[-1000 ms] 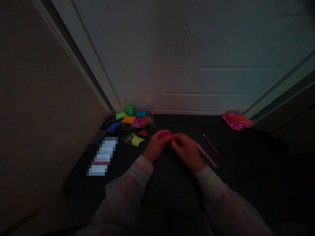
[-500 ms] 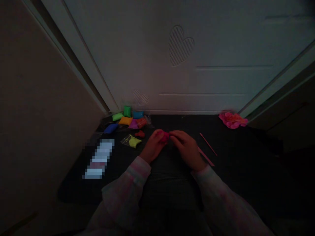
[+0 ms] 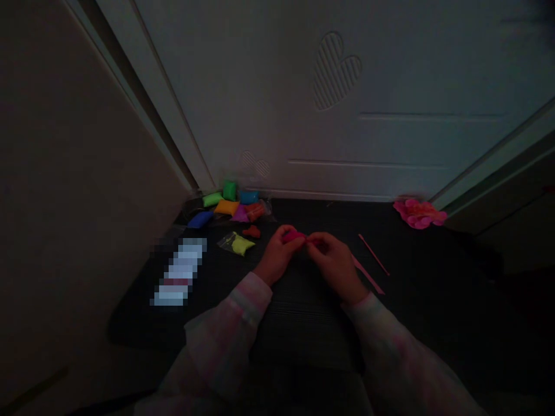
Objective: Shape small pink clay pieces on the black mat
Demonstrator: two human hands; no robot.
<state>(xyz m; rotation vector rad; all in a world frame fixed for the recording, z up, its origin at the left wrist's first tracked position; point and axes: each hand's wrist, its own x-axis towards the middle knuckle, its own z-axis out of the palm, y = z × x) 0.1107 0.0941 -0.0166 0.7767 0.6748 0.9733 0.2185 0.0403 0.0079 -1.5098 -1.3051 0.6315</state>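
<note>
Over this dark table (image 3: 299,318), the left hand (image 3: 276,254) grips a pink lump (image 3: 293,236), best squeezed lightly, though whether the right hand (image 3: 336,263) beside it pinches anything I cannot tell.

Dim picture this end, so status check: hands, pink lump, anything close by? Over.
Left hand holding pink lump. Right hand at its right end, grip unclear. Pink strip beside right wrist.
</note>
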